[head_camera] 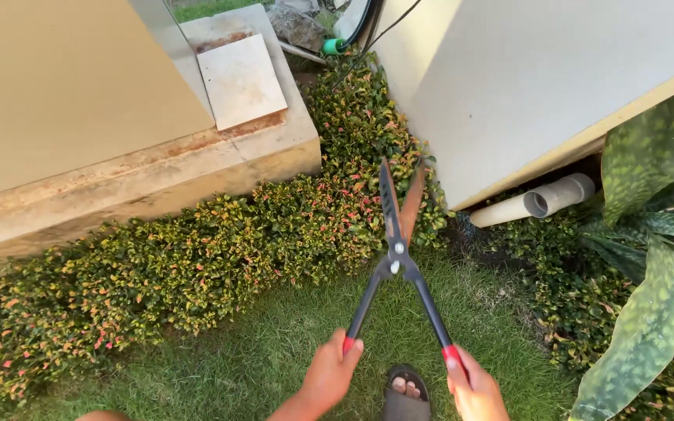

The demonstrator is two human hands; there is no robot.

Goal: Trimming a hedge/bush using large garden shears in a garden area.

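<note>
Hedge shears (399,249): long, stiff, likely top-heavy; take by red-ended handles. Left hand (329,374) and right hand (473,390) fingers closed around them; blades slightly parted over low hedge (196,257).

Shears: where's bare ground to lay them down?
Free: the grass between low hedge and sandalled foot; also the pale slab on the concrete ledge. Crowded: right side, pipe and big spotted leaves.
</note>
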